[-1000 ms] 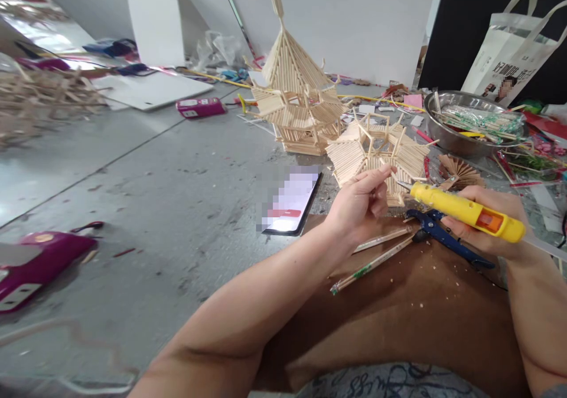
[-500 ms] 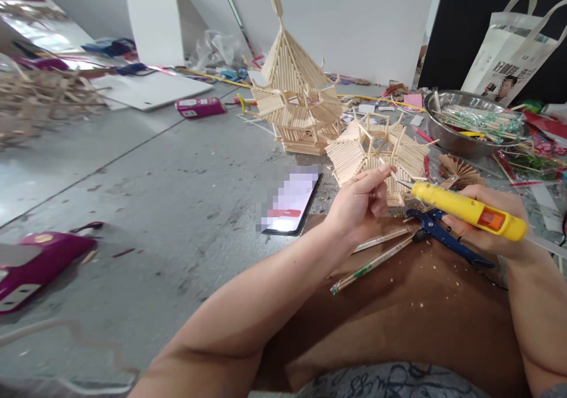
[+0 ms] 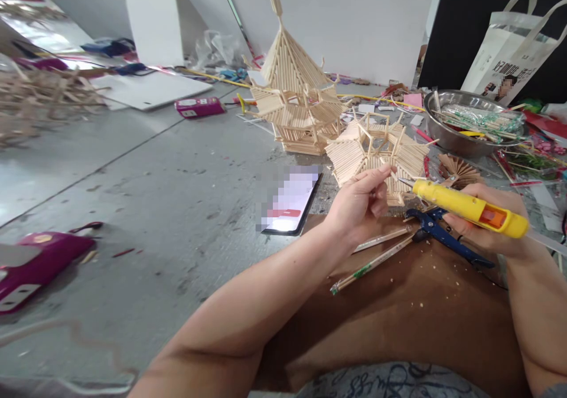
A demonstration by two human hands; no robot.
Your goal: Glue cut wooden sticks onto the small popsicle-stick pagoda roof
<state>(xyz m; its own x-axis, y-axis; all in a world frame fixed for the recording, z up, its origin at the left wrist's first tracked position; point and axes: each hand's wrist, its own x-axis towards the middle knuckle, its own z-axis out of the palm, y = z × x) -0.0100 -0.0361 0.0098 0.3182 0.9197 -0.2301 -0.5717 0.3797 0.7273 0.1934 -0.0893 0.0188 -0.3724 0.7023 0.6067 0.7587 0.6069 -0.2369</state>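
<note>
My right hand (image 3: 485, 235) is wrapped around a yellow hot glue gun (image 3: 456, 200), whose nozzle points left. Between the thumb and fingertips of my left hand (image 3: 361, 200) is a short piece of wooden stick (image 3: 393, 175), its end close to the nozzle; whether they touch I cannot tell. Just behind my hands stands a small stick-built tier (image 3: 349, 153) with sloping roof panels, partly covered by the left hand. Blue-handled cutters (image 3: 456, 244) lie below the glue gun, beside wrapped chopsticks (image 3: 376, 262).
A taller stick pagoda (image 3: 295, 73) rises behind the tier. A phone (image 3: 295, 200) lies left of my left hand. To the right are a steel bowl (image 3: 452, 141) of wrapped sticks and a folded paper fan (image 3: 460, 170). Purple power strips (image 3: 53, 256) rest on the floor at left.
The glue gun has shifted very slightly right, its nozzle a touch farther from my left fingertips. My left hand holds almost still.
</note>
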